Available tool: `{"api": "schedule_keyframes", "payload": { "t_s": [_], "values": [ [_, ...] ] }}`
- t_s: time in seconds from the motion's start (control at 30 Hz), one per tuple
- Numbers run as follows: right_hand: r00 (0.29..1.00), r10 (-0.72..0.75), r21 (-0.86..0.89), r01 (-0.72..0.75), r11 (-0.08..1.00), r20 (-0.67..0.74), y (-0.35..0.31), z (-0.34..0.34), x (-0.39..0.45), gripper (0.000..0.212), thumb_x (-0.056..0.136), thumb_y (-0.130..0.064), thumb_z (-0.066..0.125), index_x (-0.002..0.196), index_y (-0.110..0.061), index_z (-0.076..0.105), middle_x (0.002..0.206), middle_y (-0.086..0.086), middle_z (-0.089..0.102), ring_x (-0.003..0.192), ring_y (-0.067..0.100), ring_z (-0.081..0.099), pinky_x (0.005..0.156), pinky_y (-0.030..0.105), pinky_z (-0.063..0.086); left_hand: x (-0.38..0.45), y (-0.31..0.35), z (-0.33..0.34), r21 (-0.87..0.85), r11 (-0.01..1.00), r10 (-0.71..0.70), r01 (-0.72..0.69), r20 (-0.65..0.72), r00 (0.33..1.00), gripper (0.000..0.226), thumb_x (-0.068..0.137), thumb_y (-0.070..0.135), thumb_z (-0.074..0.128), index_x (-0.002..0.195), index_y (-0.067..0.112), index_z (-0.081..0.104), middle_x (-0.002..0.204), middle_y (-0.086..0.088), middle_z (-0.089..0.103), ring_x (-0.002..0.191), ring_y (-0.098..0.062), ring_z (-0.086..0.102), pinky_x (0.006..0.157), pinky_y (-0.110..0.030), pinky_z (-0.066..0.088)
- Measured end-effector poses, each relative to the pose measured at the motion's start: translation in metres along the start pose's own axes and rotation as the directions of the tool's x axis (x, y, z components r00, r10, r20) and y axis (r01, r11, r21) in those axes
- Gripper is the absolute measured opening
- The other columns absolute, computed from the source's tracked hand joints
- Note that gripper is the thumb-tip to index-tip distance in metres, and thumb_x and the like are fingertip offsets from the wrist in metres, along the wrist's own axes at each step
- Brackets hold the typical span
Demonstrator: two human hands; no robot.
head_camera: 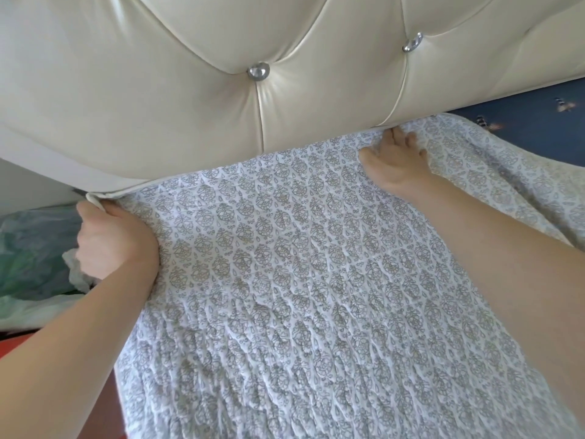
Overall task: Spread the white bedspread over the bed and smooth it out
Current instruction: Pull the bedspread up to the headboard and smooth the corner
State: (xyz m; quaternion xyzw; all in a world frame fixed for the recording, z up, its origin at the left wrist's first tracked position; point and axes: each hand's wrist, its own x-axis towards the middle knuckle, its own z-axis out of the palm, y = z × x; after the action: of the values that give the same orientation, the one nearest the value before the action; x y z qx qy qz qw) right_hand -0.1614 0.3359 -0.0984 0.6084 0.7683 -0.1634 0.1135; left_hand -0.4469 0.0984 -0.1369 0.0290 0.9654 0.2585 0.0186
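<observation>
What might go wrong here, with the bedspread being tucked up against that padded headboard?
The left hand grips only the bedspread corner by the headboard; a hard pull could drag the cloth askew. The right hand presses flat near the top edge, where folds on the far right may get pressed in. Blue bedding still shows there, so that side may end up uncovered.

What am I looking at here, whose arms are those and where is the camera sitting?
There is one picture, from a camera worn on a person's head, looking down along their bare arms. The patterned white bedspread lies over the bed, up against a cream tufted headboard. The left hand grips the bedspread's corner at the bed's edge. The right hand rests on it near the headboard, fingers spread and lightly bent. Some dark blue bedding shows uncovered at the far right.
</observation>
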Motion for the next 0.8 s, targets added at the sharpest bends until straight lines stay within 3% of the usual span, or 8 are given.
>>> {"api": "schedule_keyframes", "payload": {
  "t_s": [0.27, 0.4, 0.53, 0.8],
  "values": [
    [1.0, 0.025, -0.015, -0.025, 1.0, -0.014, -0.033, 0.008, -0.015, 0.083, 0.093, -0.059, 0.019, 0.156, -0.009, -0.005, 0.164, 0.009, -0.011, 0.149, 0.04, -0.012, 0.12, 0.054, -0.003, -0.004, 0.006, -0.007, -0.022, 0.998, 0.057, -0.057, 0.003, 0.998, 0.041, 0.108, 0.029, 0.024, 0.12, -0.001, 0.049, 0.115, -0.032, 0.063, 0.107, -0.049, 0.06, 0.085, -0.053, 0.045],
    [0.998, -0.048, -0.057, 0.045, 0.997, -0.036, -0.049, 0.02, -0.025, 0.084, 0.093, -0.06, 0.018, 0.156, -0.009, -0.005, 0.164, 0.01, -0.009, 0.148, 0.043, -0.012, 0.121, 0.054, -0.003, -0.004, 0.004, -0.007, -0.021, 0.999, 0.044, -0.044, 0.026, 0.999, 0.037, 0.106, 0.026, 0.027, 0.122, 0.001, 0.048, 0.119, -0.03, 0.062, 0.11, -0.048, 0.059, 0.087, -0.053, 0.045],
    [0.999, 0.022, -0.046, -0.024, 0.999, -0.037, -0.055, 0.017, -0.024, 0.084, 0.092, -0.06, 0.018, 0.156, -0.01, -0.004, 0.165, 0.008, -0.008, 0.147, 0.044, -0.013, 0.12, 0.057, -0.003, -0.004, 0.005, -0.009, -0.034, 0.998, 0.056, -0.055, 0.036, 0.998, 0.036, 0.106, 0.024, 0.027, 0.123, 0.002, 0.049, 0.12, -0.029, 0.062, 0.111, -0.046, 0.059, 0.088, -0.051, 0.045],
    [0.999, -0.025, -0.082, 0.023, 0.996, -0.025, -0.084, 0.029, -0.042, 0.083, 0.092, -0.059, 0.02, 0.156, -0.012, -0.003, 0.165, 0.008, -0.009, 0.147, 0.045, -0.013, 0.119, 0.057, -0.003, 0.0, 0.005, -0.011, -0.078, 0.997, 0.033, -0.027, 0.083, 0.996, 0.036, 0.106, 0.027, 0.027, 0.119, 0.003, 0.049, 0.118, -0.027, 0.063, 0.109, -0.045, 0.059, 0.086, -0.048, 0.045]
  ]
}}
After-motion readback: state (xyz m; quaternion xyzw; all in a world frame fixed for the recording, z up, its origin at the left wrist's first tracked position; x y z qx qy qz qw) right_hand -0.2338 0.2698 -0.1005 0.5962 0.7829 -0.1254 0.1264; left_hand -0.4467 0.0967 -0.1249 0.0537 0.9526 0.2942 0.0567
